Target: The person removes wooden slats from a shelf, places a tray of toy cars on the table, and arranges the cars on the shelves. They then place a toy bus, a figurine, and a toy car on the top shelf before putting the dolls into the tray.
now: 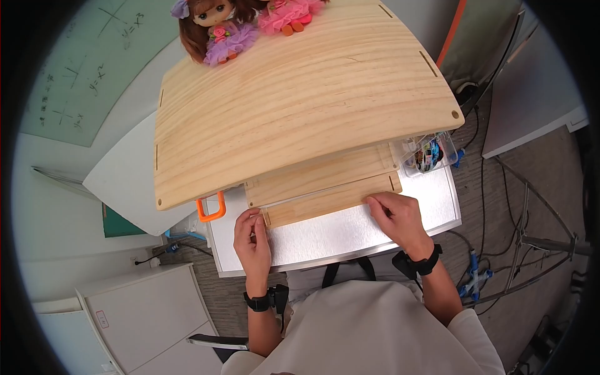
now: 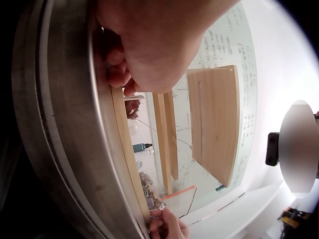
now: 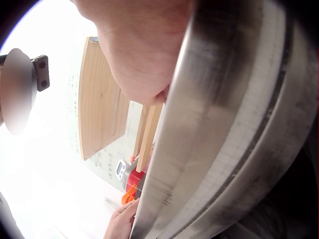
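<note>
A narrow wooden board lies near the front edge of the metal-topped table in the head view. My left hand grips its left end, fingers curled. At the right end, my right hand pinches the corner between thumb and fingers. The left wrist view has the board running from the left hand to the right hand. In the right wrist view, the right hand hides its own fingertips, and the left hand shows at the far end.
Above and behind stands a large wooden panel with two dolls on top. Other wooden pieces lie beneath it. An orange handle is left of the boards; a clear bin of small items is at right.
</note>
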The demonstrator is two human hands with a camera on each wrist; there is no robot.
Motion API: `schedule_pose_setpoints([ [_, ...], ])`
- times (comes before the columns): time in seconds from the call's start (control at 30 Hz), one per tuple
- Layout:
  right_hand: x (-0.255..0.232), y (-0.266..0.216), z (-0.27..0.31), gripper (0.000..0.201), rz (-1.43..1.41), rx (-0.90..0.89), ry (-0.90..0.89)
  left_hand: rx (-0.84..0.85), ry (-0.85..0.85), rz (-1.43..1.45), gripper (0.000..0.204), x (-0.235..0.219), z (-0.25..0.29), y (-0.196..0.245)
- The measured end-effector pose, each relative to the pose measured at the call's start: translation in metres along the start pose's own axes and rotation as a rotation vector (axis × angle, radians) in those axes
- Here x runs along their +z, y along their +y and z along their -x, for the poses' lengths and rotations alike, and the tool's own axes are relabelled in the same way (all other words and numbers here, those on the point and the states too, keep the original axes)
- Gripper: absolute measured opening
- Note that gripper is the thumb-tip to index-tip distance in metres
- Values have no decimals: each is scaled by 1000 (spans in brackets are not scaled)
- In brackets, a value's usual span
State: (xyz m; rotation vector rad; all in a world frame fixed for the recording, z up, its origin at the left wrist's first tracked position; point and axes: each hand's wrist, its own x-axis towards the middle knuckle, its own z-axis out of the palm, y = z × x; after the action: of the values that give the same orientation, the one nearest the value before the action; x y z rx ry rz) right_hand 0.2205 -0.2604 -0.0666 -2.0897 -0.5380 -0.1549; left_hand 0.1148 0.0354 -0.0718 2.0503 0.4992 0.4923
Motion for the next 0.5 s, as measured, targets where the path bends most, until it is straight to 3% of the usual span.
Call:
schedule_pose_setpoints([
  [0.5,0,0,0,10,-13,17,-13,9,-5,-4,17,0,-1,-2],
])
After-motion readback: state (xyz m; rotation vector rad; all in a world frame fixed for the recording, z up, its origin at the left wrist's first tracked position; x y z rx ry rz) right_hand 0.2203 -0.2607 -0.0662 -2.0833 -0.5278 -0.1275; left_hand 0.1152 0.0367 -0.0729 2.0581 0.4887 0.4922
